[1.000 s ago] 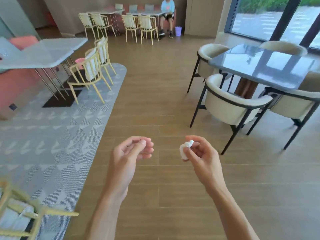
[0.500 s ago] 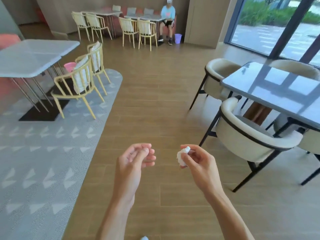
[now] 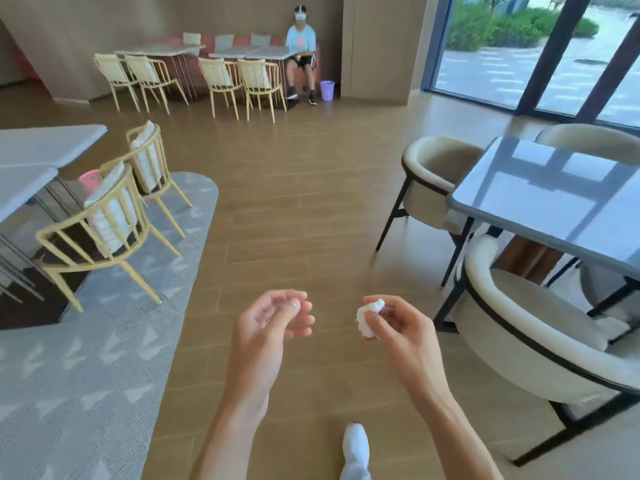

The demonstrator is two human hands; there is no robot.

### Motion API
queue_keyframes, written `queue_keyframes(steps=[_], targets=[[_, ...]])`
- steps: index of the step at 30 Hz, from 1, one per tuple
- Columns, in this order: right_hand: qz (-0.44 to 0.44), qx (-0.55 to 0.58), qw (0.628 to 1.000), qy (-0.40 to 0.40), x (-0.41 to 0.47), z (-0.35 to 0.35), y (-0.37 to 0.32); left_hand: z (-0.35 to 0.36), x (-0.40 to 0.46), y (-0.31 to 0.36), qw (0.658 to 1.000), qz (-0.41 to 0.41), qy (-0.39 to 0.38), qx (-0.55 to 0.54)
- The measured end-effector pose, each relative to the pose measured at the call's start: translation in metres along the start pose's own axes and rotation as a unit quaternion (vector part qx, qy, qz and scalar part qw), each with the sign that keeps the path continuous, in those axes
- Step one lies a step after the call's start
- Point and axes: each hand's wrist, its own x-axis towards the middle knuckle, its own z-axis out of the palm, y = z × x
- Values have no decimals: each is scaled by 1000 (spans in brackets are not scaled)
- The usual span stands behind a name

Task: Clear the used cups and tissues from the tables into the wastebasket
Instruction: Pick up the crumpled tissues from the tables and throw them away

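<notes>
My right hand (image 3: 398, 332) pinches a crumpled white tissue (image 3: 367, 315) between thumb and fingertips, held over the wooden floor in front of me. My left hand (image 3: 273, 327) hovers beside it, fingers loosely curled, with nothing in it. A purple wastebasket (image 3: 327, 90) stands on the floor far ahead by the back wall, next to a seated person (image 3: 301, 57). A pink wastebasket (image 3: 89, 176) shows partly behind a yellow chair (image 3: 100, 230) at the left.
A grey table (image 3: 554, 202) with cream armchairs (image 3: 533, 337) stands close on my right. At my left are white tables (image 3: 34, 157) and yellow chairs on a grey rug (image 3: 86, 358). More tables and chairs line the back wall. My white shoe (image 3: 355, 448) shows below.
The view has advanced across the floor toward the back wall; the grey table and armchairs have come closer on the right. Both hands keep their pose, the tissue still in the right.
</notes>
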Motion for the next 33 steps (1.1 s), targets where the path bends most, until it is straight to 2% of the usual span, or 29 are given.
queue_keyframes(steps=[4, 11, 18, 23, 28, 33], targets=[[4, 12, 1000, -17, 123, 22, -4, 23, 110, 8, 999, -2, 29, 19], [-28, 11, 996, -86, 310, 80, -57, 35, 278, 59, 995, 38, 90, -4], [-10, 0, 992, -126, 463, 156, -49, 22, 438, 47, 990, 26, 132, -31], [-2, -20, 993, -116, 589, 225, -43, 8, 584, 45, 991, 19, 126, -41], [-21, -22, 996, -84, 713, 284, -80, 4, 736, 86, 994, 40, 86, -45], [-27, -11, 997, -65, 814, 328, -99, 13, 852, 109, 997, 44, 51, -38]])
